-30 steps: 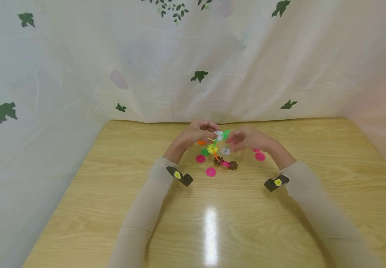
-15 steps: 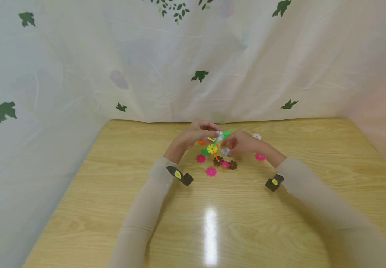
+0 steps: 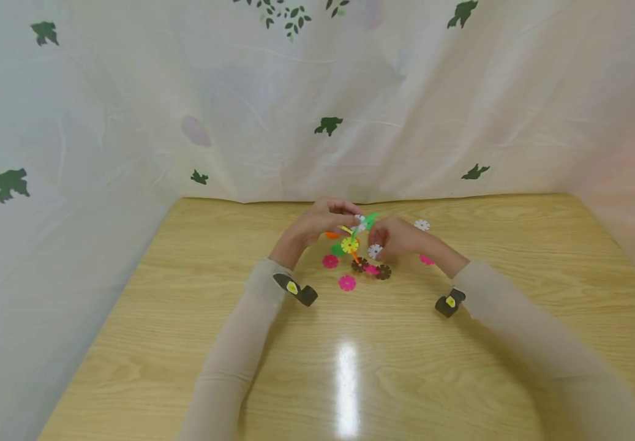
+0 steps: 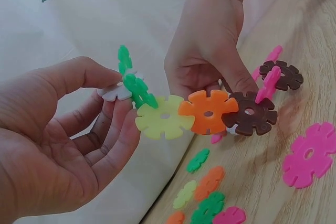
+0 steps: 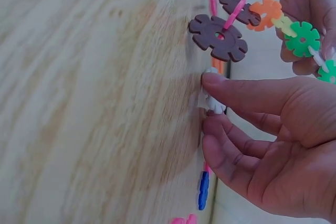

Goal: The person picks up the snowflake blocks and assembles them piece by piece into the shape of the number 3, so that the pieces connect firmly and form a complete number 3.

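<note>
Multicoloured plastic flower-disc chain (image 4: 197, 113): runs far-to-near, bending right | left hand (image 3: 319, 219): pinches far end | right hand (image 3: 400, 236): pinches white plastic flower disc (image 3: 374, 250), newly nudged rightward

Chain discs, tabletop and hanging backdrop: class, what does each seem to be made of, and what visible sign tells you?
Chain discs: probably moulded plastic, smooth satin finish; solid, even colours and crisp notches.
Tabletop: wood or wood-look laminate, glossy; grain lines and a bright reflected streak.
Backdrop: likely fabric, fairly matte, though thin plastic sheeting is possible; soft folds and creases.
</note>
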Demonstrator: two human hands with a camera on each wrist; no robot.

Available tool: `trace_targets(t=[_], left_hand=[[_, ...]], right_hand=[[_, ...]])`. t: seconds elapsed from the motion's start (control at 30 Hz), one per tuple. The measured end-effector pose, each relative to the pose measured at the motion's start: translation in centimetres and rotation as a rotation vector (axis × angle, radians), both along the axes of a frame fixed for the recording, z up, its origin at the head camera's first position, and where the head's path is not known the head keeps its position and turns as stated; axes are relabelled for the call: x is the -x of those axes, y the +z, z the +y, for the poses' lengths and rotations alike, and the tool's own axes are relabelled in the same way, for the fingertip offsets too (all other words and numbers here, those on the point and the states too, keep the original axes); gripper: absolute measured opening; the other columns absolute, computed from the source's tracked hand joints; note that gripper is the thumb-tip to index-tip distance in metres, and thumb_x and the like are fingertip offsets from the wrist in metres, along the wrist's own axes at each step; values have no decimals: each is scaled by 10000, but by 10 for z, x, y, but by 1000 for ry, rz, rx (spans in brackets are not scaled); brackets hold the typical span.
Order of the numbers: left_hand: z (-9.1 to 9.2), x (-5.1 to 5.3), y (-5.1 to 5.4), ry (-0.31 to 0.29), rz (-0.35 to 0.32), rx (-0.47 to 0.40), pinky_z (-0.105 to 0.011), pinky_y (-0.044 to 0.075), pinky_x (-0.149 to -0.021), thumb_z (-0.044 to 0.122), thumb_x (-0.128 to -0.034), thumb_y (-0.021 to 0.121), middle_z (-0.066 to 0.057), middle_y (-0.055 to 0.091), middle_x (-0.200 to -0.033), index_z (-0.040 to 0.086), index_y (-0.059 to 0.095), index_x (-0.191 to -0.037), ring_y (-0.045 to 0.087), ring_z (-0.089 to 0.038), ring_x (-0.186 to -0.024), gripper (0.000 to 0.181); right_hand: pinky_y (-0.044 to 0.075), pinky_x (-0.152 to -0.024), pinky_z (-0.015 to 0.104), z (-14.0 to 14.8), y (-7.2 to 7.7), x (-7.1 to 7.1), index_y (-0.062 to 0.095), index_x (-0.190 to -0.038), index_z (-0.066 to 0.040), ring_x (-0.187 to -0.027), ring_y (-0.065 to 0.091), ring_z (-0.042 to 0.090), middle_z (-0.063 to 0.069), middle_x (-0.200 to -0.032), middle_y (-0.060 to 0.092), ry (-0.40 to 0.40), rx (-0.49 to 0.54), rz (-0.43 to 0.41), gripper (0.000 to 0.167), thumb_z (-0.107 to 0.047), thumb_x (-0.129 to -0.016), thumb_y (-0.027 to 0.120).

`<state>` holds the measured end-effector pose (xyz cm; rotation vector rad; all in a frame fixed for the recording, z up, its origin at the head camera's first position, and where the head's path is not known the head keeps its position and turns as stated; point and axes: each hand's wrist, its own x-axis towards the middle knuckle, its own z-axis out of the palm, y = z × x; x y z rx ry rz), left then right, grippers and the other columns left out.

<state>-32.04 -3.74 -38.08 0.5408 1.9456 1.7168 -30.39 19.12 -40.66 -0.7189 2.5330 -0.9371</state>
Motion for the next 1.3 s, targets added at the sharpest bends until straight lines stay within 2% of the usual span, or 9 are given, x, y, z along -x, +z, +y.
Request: trace_targets(t=[0.17,0.4,0.5,0.6,0.77,1.07,1.3], left_hand=[[1,1,-1,12,-10,7,-409,623,-872,54,-957,669,-18,685,-963,-11,698,-1118,644,-163,-907,176],[4,1,2,8,-12,10,-403,623,-879,51,-961,662,-24,670,-949,-18,686,-1116,638,-161,-883,172],[5,2,1,8,-20,7,-430,617,-895,45,-961,662,-27,667,-948,-15,684,-1113,637,-159,-879,165],[6,3,-1,6,-27,3,-476,599,-932,48,-966,657,-28,666,-952,-12,680,-1114,637,-161,-876,161],[5,2,-3,9,-32,5,-550,552,-999,67,-976,649,-29,659,-962,-14,673,-1126,628,-173,-883,172],[2,0,-3,13,-13,-2,-567,545,-1004,55,-977,638,-21,660,-958,-22,667,-1116,628,-185,-883,161],[0,2,-4,15,-14,0,-569,544,-1006,50,-975,638,-21,662,-960,-23,662,-1129,632,-199,-897,172]], right_hand=[[516,-696,277,3,-2,-1,673,-918,11,-795,621,220,144,-853,682,-32,59,-51,202,76,-766,791],[503,-698,294,13,3,-2,679,-972,7,-799,607,214,121,-865,680,-81,104,-109,156,47,-827,721],[519,-739,291,17,8,-3,697,-1055,-1,-897,631,233,145,-982,709,-141,96,-109,178,-11,-878,715],[555,-786,329,20,14,-4,709,-1137,-3,-959,663,241,184,-1089,727,-229,148,-101,224,-66,-922,716],[601,-842,394,24,20,-6,697,-1202,1,-926,704,210,161,-1069,739,-319,290,-60,277,-126,-957,711],[631,-817,337,24,32,-10,655,-1175,83,-837,750,153,-22,-905,738,-355,564,-50,288,-94,-956,709],[631,-826,323,24,32,-10,629,-1169,96,-861,756,201,-52,-879,738,-321,644,-72,280,-79,-962,698]])
